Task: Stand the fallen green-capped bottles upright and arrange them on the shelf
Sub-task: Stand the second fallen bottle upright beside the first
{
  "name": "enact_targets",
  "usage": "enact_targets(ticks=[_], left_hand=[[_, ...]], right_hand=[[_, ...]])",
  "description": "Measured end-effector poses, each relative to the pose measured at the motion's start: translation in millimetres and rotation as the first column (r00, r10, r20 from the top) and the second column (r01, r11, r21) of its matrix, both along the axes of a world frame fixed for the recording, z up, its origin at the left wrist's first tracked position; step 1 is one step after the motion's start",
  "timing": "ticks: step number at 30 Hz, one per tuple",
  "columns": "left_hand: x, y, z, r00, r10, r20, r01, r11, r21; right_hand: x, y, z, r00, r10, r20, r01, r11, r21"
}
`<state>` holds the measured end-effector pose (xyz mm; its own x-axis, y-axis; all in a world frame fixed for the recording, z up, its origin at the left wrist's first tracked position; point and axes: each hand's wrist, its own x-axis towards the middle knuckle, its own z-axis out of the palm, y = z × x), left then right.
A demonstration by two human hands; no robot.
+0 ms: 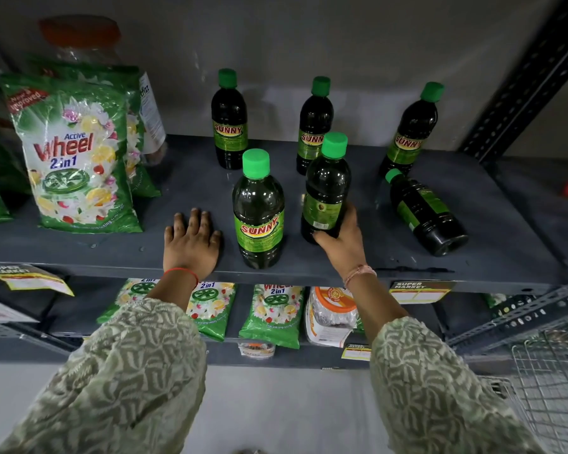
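Note:
Several dark bottles with green caps stand on the grey shelf [184, 178]. Three stand upright along the back: one at the left [229, 122], one in the middle [313, 126], one at the right [410, 132]. A front bottle [259, 211] stands upright near the shelf edge. My right hand [343, 239] is shut around the base of another upright bottle [328, 188], its label turned away. One bottle [423, 213] lies on its side at the right, cap pointing back-left. My left hand [192, 245] rests flat on the shelf, fingers spread, left of the front bottle.
Green Wheel detergent bags [79, 158] stand at the shelf's left, with a clear orange-lidded jar [79, 40] behind. More bags [271, 312] and a jar sit on the lower shelf. A perforated upright [522, 77] bounds the right side. A wire basket [551, 381] is at lower right.

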<state>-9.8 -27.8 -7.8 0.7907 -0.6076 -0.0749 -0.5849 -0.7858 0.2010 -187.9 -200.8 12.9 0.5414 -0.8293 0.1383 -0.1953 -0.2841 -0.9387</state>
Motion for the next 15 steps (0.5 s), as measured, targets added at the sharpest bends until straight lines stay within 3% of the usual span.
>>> enact_targets(ticks=[4,7,13,15], left_hand=[[-0.1,0.0,0.4,1.0,0.002,0.001,-0.002,1.0,0.001],[0.1,0.5,0.0,1.0,0.0,0.0,0.0,1.0,-0.003],[0.5,0.1,-0.9,1.0,-0.004,0.013,0.005,1.0,-0.016],[0.7,0.1,-1.4,1.0,-0.003,0.017,0.003,1.0,-0.016]], right_hand=[[4.1,-1.2,-4.0,0.997,-0.029,-0.072,0.026,0.999,-0.047],[1.8,-7.5,2.3,0.999,0.014,-0.044,-0.013,1.0,0.028],[-6.2,-46.4,4.6,0.931,0.327,-0.164,-0.29,0.933,0.214],[-7.6,-49.8,-0.4,0.916,0.353,-0.19,-0.306,0.922,0.237]])
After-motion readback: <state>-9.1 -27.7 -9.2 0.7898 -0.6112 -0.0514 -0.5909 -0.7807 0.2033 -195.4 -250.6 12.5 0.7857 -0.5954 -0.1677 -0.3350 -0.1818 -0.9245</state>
